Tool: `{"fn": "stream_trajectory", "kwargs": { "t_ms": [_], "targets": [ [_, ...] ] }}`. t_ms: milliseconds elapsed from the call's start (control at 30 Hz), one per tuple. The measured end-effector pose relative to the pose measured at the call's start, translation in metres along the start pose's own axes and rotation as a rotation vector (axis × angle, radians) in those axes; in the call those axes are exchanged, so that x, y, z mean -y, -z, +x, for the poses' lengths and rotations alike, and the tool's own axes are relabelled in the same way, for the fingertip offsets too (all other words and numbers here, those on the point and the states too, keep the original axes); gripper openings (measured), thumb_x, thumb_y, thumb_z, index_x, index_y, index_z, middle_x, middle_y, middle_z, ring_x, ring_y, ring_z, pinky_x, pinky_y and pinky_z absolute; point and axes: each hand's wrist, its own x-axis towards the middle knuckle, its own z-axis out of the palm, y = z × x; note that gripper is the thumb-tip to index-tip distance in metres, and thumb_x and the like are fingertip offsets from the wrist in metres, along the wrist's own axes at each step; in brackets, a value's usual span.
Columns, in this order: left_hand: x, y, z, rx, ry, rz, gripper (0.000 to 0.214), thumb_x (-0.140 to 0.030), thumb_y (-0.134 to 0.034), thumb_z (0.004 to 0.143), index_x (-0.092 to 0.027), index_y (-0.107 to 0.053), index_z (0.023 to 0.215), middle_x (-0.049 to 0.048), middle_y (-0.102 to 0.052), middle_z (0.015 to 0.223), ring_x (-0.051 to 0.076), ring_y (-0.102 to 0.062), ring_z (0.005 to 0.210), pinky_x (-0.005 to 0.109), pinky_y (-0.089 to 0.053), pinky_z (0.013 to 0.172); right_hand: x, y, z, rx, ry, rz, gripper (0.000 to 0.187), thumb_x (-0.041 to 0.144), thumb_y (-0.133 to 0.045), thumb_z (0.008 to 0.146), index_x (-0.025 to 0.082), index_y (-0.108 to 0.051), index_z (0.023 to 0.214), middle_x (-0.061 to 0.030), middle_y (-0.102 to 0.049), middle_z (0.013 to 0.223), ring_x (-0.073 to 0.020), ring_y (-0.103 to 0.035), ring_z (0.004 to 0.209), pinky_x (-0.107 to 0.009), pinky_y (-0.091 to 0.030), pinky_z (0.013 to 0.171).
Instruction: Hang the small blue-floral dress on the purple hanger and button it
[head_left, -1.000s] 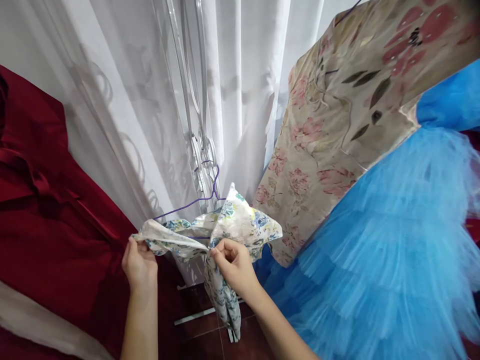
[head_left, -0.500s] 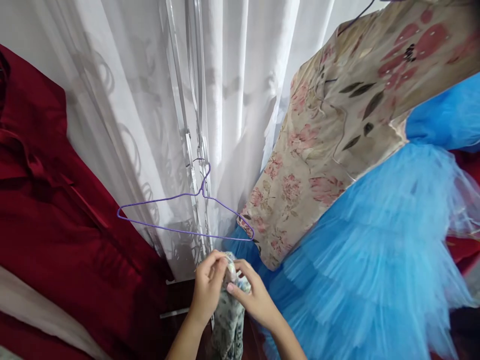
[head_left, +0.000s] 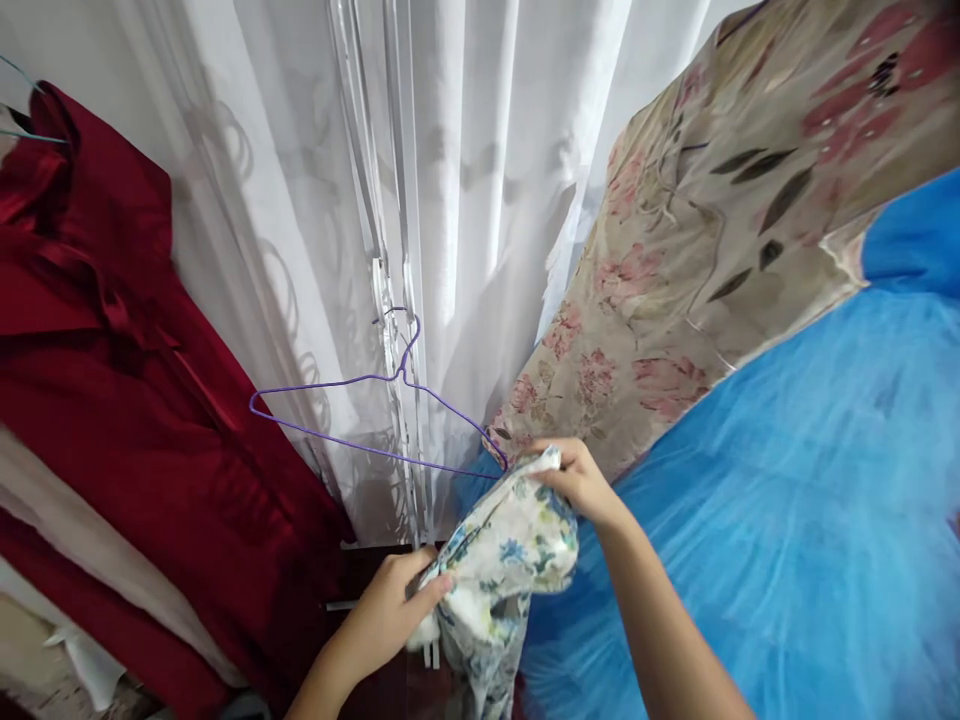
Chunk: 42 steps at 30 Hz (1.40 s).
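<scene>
A white garment with a blue, green and yellow floral print [head_left: 517, 545] hangs stretched between my two hands, its lower part falling out of view at the bottom. My left hand [head_left: 394, 605] pinches its lower left edge, thumb on top. Higher up and to the right, my right hand [head_left: 577, 480] grips the upper corner. Just above the garment, a bare purple wire hanger [head_left: 337, 382] hangs by its hook from a white metal rack [head_left: 397, 200]. The hanger's right end lies close to my right hand and the garment's top edge; whether they touch I cannot tell.
Dark red clothing [head_left: 150, 400] hangs at left. On the right hang a beige dress with pink flowers [head_left: 637, 290] and a blue layered tulle dress [head_left: 750, 520]. White curtains [head_left: 480, 150] cover the back, above a dark floor.
My hands have spread apart, the right one moving up and right, and the bunched garment is now opened out between them. The view has shifted slightly.
</scene>
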Motion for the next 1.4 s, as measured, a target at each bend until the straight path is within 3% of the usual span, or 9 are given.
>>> {"fn": "stream_trajectory", "kwargs": {
  "t_ms": [133,267,600,767,900,1133,1233,1300,1400],
  "targets": [
    [-0.017,0.024,-0.006,-0.279,-0.111,0.135,0.031,-0.043,-0.053,0.094,-0.019,-0.068,0.08,0.0052,-0.067,0.081,0.02,-0.06,0.079,0.027,-0.049,0.078,-0.006,-0.008,0.069,-0.073,0.05,0.088,0.028,0.042,-0.076,0.07,0.015,-0.077,0.079,-0.0014,-0.065,0.066,-0.0158,-0.055,0.061,-0.026,-0.042,0.058],
    [-0.023,0.064,-0.01,-0.434,-0.159,0.174,0.034,-0.043,-0.052,0.094,-0.018,-0.071,0.083,0.0037,-0.065,0.075,0.018,-0.059,0.069,0.026,-0.05,0.068,-0.006,-0.047,0.103,0.084,-0.041,0.219,0.047,0.049,-0.073,0.074,0.012,-0.076,0.102,0.0001,-0.066,0.066,-0.0138,-0.056,0.06,-0.025,-0.042,0.058],
    [0.036,0.181,-0.016,-0.224,-0.146,0.775,0.025,-0.039,-0.053,0.092,-0.03,-0.074,0.082,0.002,-0.07,0.083,0.021,-0.061,0.092,0.052,-0.028,0.114,0.014,-0.037,0.102,0.18,-0.247,0.372,0.052,0.033,-0.08,0.066,0.018,-0.074,0.115,-0.0033,-0.073,0.073,-0.0166,-0.064,0.059,-0.024,-0.048,0.055],
    [0.055,0.243,0.014,-0.485,-0.226,0.826,0.029,-0.034,-0.048,0.093,-0.028,-0.074,0.102,0.0071,-0.072,0.108,0.026,-0.062,0.104,0.045,-0.043,0.1,0.027,-0.036,0.102,0.21,-0.31,0.349,0.044,0.035,-0.08,0.068,0.015,-0.076,0.107,-0.0114,-0.078,0.09,-0.0254,-0.072,0.078,-0.032,-0.056,0.07],
    [0.041,0.276,0.04,-0.621,-0.356,0.756,0.032,-0.031,-0.045,0.094,-0.025,-0.071,0.113,0.0077,-0.068,0.123,0.026,-0.061,0.117,0.041,-0.041,0.105,0.027,-0.035,0.1,0.226,-0.36,0.347,0.034,0.037,-0.079,0.071,0.012,-0.078,0.094,-0.0125,-0.078,0.082,-0.024,-0.072,0.069,-0.031,-0.056,0.064],
    [-0.02,0.266,0.085,-0.511,-0.383,0.43,0.033,-0.025,-0.041,0.093,-0.022,-0.063,0.118,0.0076,-0.064,0.131,0.021,-0.063,0.113,0.031,-0.048,0.095,0.032,-0.037,0.101,0.23,-0.343,0.335,0.041,0.041,-0.08,0.07,0.012,-0.076,0.099,-0.012,-0.078,0.089,-0.0249,-0.073,0.081,-0.033,-0.057,0.076],
    [-0.02,0.251,0.097,-0.443,-0.406,0.295,0.041,-0.02,-0.042,0.089,-0.022,-0.055,0.128,0.0095,-0.051,0.144,0.021,-0.06,0.118,0.032,-0.049,0.095,0.036,-0.034,0.085,0.273,-0.274,0.275,0.051,0.042,-0.078,0.075,0.018,-0.07,0.118,-0.0113,-0.075,0.109,-0.0264,-0.069,0.103,-0.035,-0.054,0.088],
    [-0.011,0.244,0.099,-0.539,-0.378,0.284,0.044,-0.022,-0.046,0.087,-0.022,-0.052,0.13,0.0102,-0.055,0.139,0.021,-0.062,0.111,0.031,-0.05,0.09,0.031,-0.033,0.066,0.199,-0.205,0.183,0.053,0.04,-0.079,0.076,0.022,-0.067,0.125,-0.0092,-0.071,0.12,-0.0259,-0.063,0.114,-0.033,-0.051,0.092],
    [0.0,0.239,0.093,-0.662,-0.318,0.369,0.029,-0.031,-0.055,0.086,-0.021,-0.062,0.112,0.007,-0.068,0.111,0.019,-0.065,0.089,0.029,-0.049,0.08,0.012,-0.035,0.039,0.014,-0.147,0.087,0.035,0.047,-0.076,0.077,0.019,-0.076,0.099,-0.0073,-0.075,0.098,-0.0236,-0.067,0.092,-0.028,-0.053,0.076]
  ]
}}
